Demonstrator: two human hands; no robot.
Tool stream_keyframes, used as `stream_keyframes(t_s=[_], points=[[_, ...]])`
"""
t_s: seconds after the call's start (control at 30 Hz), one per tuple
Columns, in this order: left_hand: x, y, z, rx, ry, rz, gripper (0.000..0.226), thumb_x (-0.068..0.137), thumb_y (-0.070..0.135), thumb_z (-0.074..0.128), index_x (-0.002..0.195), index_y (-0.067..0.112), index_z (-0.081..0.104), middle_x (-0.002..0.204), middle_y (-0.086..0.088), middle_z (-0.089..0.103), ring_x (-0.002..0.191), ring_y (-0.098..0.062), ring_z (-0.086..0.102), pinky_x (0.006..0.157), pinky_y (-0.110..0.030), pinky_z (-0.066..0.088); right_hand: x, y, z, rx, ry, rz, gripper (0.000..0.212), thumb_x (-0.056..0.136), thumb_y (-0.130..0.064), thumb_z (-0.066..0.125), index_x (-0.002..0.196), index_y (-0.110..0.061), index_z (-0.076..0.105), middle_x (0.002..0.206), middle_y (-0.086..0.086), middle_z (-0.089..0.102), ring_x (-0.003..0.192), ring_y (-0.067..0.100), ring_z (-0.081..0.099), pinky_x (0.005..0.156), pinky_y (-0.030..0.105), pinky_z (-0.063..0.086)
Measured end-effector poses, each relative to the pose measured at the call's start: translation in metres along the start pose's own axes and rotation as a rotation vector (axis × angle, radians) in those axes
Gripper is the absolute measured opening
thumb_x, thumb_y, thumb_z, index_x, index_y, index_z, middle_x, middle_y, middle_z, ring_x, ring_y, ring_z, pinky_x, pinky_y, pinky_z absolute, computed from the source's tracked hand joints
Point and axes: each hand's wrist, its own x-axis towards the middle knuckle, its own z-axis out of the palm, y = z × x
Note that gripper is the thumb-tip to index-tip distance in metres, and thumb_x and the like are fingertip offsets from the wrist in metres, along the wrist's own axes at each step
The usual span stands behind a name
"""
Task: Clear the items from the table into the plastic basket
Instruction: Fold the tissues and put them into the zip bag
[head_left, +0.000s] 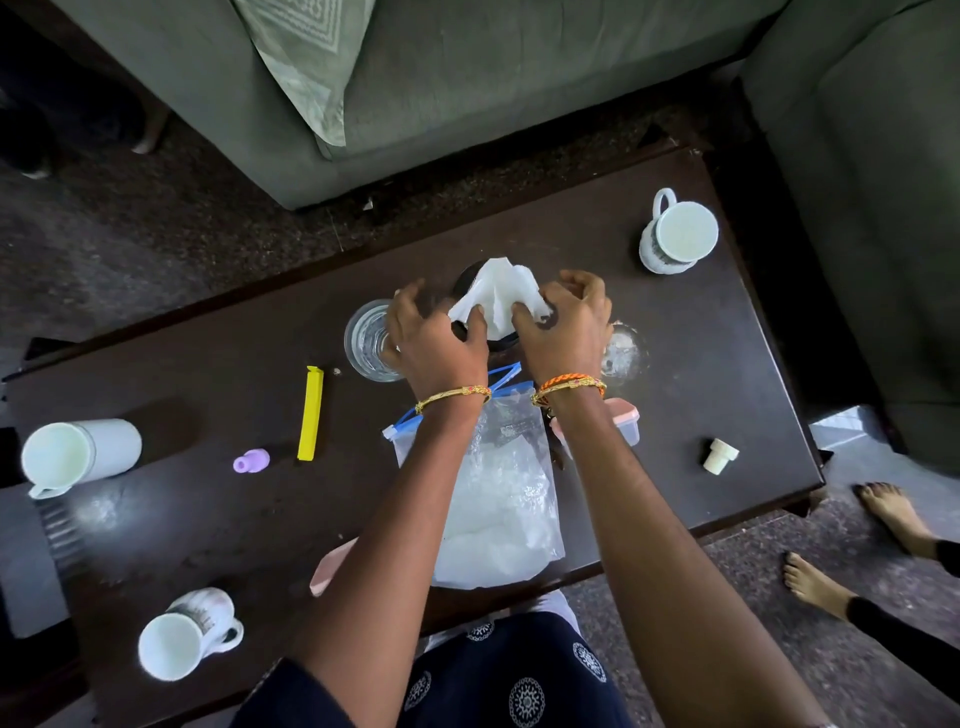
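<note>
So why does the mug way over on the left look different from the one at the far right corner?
The left mug lies tipped on its side, its mouth facing sideways; the right mug stands upright. The left mug looks plain white, while the right mug has a dark pattern on its side. Both are white inside, have handles, and look empty.

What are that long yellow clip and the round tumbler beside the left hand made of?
The yellow clip looks like opaque matte plastic: flat, even colour, moulded shape. The tumbler seems clear glass, possibly hard plastic: the dark table shows through it and its rim glints.

Dim; glare patches on table (208, 374); wide-angle edge distortion.
</note>
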Motion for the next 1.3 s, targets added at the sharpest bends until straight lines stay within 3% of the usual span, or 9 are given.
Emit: stream_keyframes(t_s=[0.13, 0.3, 0.37, 0.5, 0.57, 0.67, 0.83, 1.0, 1.3], points=[[-0.005, 0.003, 0.001, 0.052, 0.041, 0.041, 0.029, 0.076, 0.031, 0.065, 0.092, 0.007, 0.065, 0.129, -0.008, 0.050, 0.126, -0.029, 0.038, 0.096, -0.043, 0.030, -0.004, -0.001, -0.001, 0.065, 0.040, -0.027, 0.027, 0.075, -0.029, 0.070, 0.094, -0.011, 0.064, 0.121, 0.007, 0.051, 0.110, 0.025, 0.047, 0.091, 0.047, 0.046], [-0.033, -0.008, -0.010, -0.081, 0.093, 0.144, 0.030, 0.079, 0.025, 0.067, 0.102, 0.006, 0.062, 0.111, -0.015, 0.058, 0.105, -0.030, 0.052, 0.088, -0.040, 0.042, -0.028, -0.006, -0.021, 0.378, 0.171, -0.103, 0.014, 0.076, -0.015, 0.067, 0.090, -0.012, 0.063, 0.103, 0.005, 0.055, 0.078, 0.010, 0.057, 0.065, 0.010, 0.047], [-0.052, -0.023, -0.019, -0.172, 0.095, 0.213, 0.027, 0.083, 0.018, 0.062, 0.105, 0.004, 0.060, 0.104, -0.015, 0.058, 0.097, -0.024, 0.055, 0.083, -0.032, 0.047, -0.045, -0.001, -0.030, 0.410, 0.223, -0.126, 0.007, 0.079, -0.013, 0.063, 0.084, -0.018, 0.061, 0.091, 0.007, 0.061, 0.070, 0.010, 0.058, 0.060, 0.010, 0.045], [-0.103, -0.065, -0.026, -0.094, -0.016, 0.150, 0.020, 0.080, 0.007, 0.061, 0.099, 0.001, 0.060, 0.099, -0.017, 0.058, 0.095, -0.028, 0.055, 0.082, -0.037, 0.048, -0.095, 0.028, -0.030, 0.315, -0.008, 0.001, 0.009, 0.080, -0.007, 0.060, 0.080, -0.016, 0.059, 0.077, 0.008, 0.064, 0.060, 0.014, 0.056, 0.052, 0.009, 0.043], [-0.126, -0.086, -0.026, -0.010, -0.098, 0.055, 0.023, 0.078, 0.002, 0.062, 0.100, 0.000, 0.062, 0.104, -0.021, 0.056, 0.102, -0.037, 0.055, 0.088, -0.042, 0.049, -0.126, 0.047, -0.022, 0.172, -0.169, 0.052, 0.011, 0.079, -0.001, 0.061, 0.086, -0.009, 0.062, 0.087, 0.009, 0.064, 0.069, 0.017, 0.059, 0.057, 0.009, 0.045], [-0.144, -0.103, -0.024, 0.074, -0.161, -0.105, 0.035, 0.078, 0.006, 0.064, 0.112, 0.000, 0.058, 0.121, -0.026, 0.049, 0.116, -0.042, 0.047, 0.098, -0.047, 0.044, -0.157, 0.069, -0.010, 0.034, -0.277, 0.123, 0.021, 0.082, -0.003, 0.060, 0.102, -0.008, 0.061, 0.112, 0.012, 0.057, 0.101, 0.027, 0.057, 0.082, 0.037, 0.054], [-0.128, -0.112, -0.012, 0.121, -0.218, -0.281, 0.057, 0.085, 0.018, 0.059, 0.135, 0.004, 0.036, 0.137, -0.021, 0.042, 0.128, -0.035, 0.039, 0.107, -0.042, 0.033, -0.161, 0.082, 0.011, -0.116, -0.311, 0.059, 0.042, 0.082, -0.012, 0.062, 0.122, -0.008, 0.051, 0.143, 0.019, 0.034, 0.134, 0.033, 0.031, 0.108, 0.042, 0.034], [-0.122, -0.109, -0.010, 0.082, -0.164, -0.295, 0.051, 0.083, 0.007, 0.057, 0.131, 0.014, 0.042, 0.119, -0.017, 0.050, 0.107, -0.037, 0.054, 0.084, -0.045, 0.047, -0.165, 0.087, 0.025, -0.214, -0.398, 0.012, 0.046, 0.086, -0.021, 0.059, 0.130, -0.012, 0.047, 0.153, 0.019, 0.018, 0.142, 0.035, 0.016, 0.113, 0.043, 0.023], [-0.103, -0.117, -0.011, 0.064, -0.179, -0.228, 0.052, 0.086, -0.002, 0.046, 0.134, 0.015, 0.042, 0.125, -0.017, 0.048, 0.112, -0.031, 0.052, 0.094, -0.037, 0.043, -0.134, 0.078, 0.047, -0.286, -0.408, -0.126, 0.042, 0.088, -0.015, 0.057, 0.129, -0.011, 0.051, 0.151, 0.023, 0.023, 0.141, 0.041, 0.017, 0.115, 0.050, 0.023]])
